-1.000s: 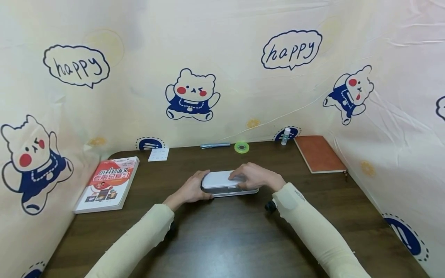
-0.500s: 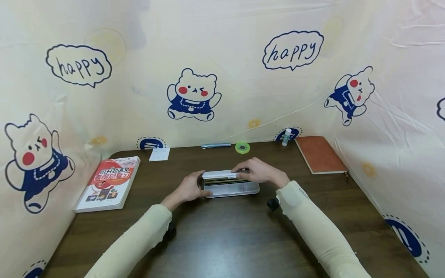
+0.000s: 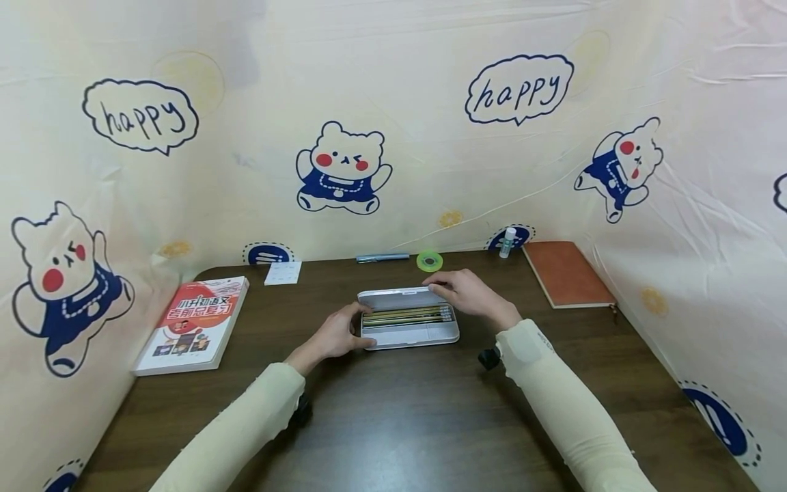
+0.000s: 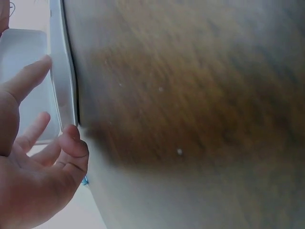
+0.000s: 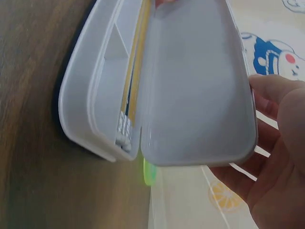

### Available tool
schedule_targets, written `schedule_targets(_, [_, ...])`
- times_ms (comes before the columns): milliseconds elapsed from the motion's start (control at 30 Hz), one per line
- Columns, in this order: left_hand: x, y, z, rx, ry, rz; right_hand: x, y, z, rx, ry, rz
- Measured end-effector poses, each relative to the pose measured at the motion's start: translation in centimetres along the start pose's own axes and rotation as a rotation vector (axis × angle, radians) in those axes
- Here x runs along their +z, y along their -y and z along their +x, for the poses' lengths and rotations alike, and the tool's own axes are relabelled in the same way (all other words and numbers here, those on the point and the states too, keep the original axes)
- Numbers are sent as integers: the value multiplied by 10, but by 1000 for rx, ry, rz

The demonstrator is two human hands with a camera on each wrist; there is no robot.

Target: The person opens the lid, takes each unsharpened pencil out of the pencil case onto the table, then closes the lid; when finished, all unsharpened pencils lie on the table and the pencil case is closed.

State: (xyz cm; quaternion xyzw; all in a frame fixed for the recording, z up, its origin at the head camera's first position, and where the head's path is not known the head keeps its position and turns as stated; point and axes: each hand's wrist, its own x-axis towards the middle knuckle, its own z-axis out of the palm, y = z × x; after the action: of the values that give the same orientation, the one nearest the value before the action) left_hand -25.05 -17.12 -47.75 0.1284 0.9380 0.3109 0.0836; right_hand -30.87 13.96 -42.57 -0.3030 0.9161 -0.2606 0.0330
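A white pencil case point(image 3: 408, 336) lies on the brown table with its lid point(image 3: 393, 298) swung up and back. Several yellow pencils point(image 5: 135, 76) with pale ends lie along its hinge side, beside a divided compartment. My left hand point(image 3: 335, 333) grips the left end of the case, thumb at the front edge and fingers toward the back. From the left wrist, the fingertips show around the end of the case wall point(image 4: 61, 71). My right hand point(image 3: 475, 295) holds the lid's edge at the right, with the thumb on the rim and the other fingers behind it.
At the back stand or lie a blue pen point(image 3: 382, 258), a green tape roll point(image 3: 429, 261) and a glue stick point(image 3: 507, 242). A brown notebook point(image 3: 568, 273) is at the right. At the left are a thick book point(image 3: 192, 326) and a white paper point(image 3: 283, 272).
The lid has swung from nearly closed to raised and tipped back, uncovering the pencils. My right hand has moved back and slightly right with it; the left hand stays at the case's left end.
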Motion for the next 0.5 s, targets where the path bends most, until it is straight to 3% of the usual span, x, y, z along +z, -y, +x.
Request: schedule_targets(500, [0, -1, 2, 26, 18, -63, -11, -32, -21, 158, -187, 42])
